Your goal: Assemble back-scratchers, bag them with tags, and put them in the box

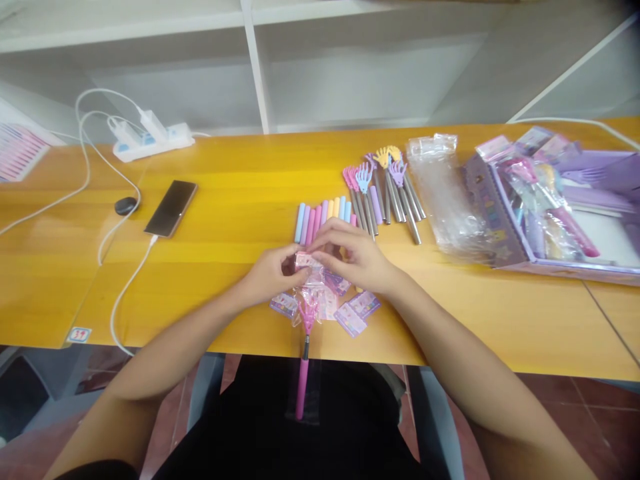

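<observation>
My left hand [273,272] pinches the upper end of a clear plastic bag [314,393]. At the same end my right hand [355,257] closes its fingers on the bag's top edge. Inside the bag is a pink back scratcher [309,313], claw upward, its pink handle hanging past the table edge over my lap. A small printed card [310,263] shows at the bag's top between my hands. Several loose printed cards [351,319] lie on the table under and beside them. Just beyond my fingers stands a row of coloured handle sleeves [317,221], partly hidden by my right hand.
Several metal-rod back scratchers [395,190] lie behind the sleeves. Right of them are a stack of clear bags [445,200] and a purple display box [510,227] holding bagged pieces. At left lie a phone [171,208], a black mouse-like object [125,205] and a power strip [155,143].
</observation>
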The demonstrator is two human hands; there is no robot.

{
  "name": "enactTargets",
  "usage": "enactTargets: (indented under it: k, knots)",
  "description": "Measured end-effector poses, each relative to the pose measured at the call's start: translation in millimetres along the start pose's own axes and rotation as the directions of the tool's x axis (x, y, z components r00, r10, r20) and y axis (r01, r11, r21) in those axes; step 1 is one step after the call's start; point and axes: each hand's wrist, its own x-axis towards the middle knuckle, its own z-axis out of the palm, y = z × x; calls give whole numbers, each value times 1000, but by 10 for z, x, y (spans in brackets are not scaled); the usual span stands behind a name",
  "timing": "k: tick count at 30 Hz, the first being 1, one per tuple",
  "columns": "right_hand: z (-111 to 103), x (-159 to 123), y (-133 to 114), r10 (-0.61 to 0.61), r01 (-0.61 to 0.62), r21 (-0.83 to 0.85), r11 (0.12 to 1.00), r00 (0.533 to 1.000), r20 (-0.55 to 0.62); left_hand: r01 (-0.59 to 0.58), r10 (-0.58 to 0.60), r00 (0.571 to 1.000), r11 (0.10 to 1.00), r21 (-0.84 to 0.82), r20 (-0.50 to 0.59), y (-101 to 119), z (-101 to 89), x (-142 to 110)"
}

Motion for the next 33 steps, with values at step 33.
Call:
enactTargets:
  k: [33]
  knots:
    - [13,8,16,119,-115,76,990,992,-51,-184,186,982,974,132,-9,130,-62,-40]
